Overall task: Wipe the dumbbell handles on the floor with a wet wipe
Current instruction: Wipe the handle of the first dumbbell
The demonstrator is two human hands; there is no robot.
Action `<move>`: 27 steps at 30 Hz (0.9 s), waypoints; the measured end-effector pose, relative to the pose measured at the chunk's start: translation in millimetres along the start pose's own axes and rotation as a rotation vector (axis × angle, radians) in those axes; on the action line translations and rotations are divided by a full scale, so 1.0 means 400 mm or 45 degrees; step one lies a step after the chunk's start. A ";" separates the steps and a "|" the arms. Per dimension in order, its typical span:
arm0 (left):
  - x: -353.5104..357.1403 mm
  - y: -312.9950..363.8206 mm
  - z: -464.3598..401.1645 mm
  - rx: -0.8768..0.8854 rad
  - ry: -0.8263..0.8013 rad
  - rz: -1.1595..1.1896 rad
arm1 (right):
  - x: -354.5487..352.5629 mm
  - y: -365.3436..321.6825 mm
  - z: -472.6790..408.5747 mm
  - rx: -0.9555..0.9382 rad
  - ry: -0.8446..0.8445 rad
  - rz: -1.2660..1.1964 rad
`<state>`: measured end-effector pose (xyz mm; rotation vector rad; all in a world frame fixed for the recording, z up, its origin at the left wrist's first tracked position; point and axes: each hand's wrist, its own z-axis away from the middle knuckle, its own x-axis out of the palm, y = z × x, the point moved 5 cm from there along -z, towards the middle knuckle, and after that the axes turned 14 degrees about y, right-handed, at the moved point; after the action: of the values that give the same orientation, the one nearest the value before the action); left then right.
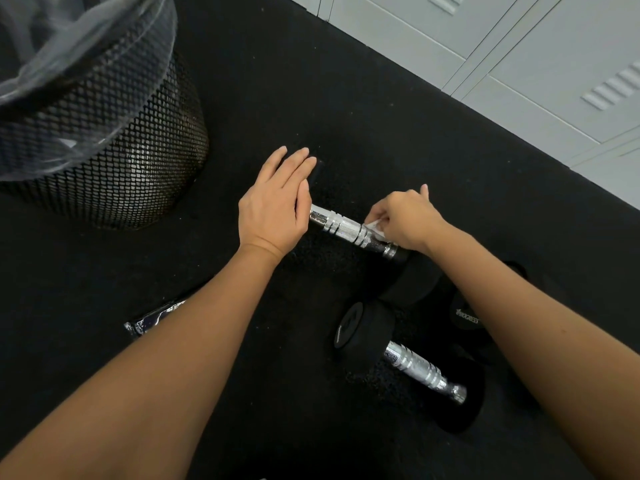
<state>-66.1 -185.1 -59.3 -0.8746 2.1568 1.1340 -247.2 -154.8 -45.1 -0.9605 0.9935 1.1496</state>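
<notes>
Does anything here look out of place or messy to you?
Only slightly: a dark foil wet wipe packet lies loose on the black floor mat, partly under the left forearm, not in the mesh bin. Nothing looks spilled or damaged.

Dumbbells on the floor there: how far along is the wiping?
Nothing shows as finished. In hand: the right hand pinches the wet wipe against the far dumbbell handle, while the left hand steadies its end. Left: the near dumbbell handle lies untouched.
</notes>
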 end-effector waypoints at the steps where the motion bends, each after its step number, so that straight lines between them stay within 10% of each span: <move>1: 0.001 -0.001 -0.001 -0.005 -0.005 -0.001 | -0.004 0.009 0.004 -0.022 0.005 0.026; 27: 0.002 -0.004 0.000 -0.003 0.001 -0.010 | -0.009 0.011 0.022 -0.138 0.071 0.217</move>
<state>-65.6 -186.1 -60.7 -0.8838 2.1510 1.1327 -251.0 -146.8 -39.5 -1.0135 1.0824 1.3361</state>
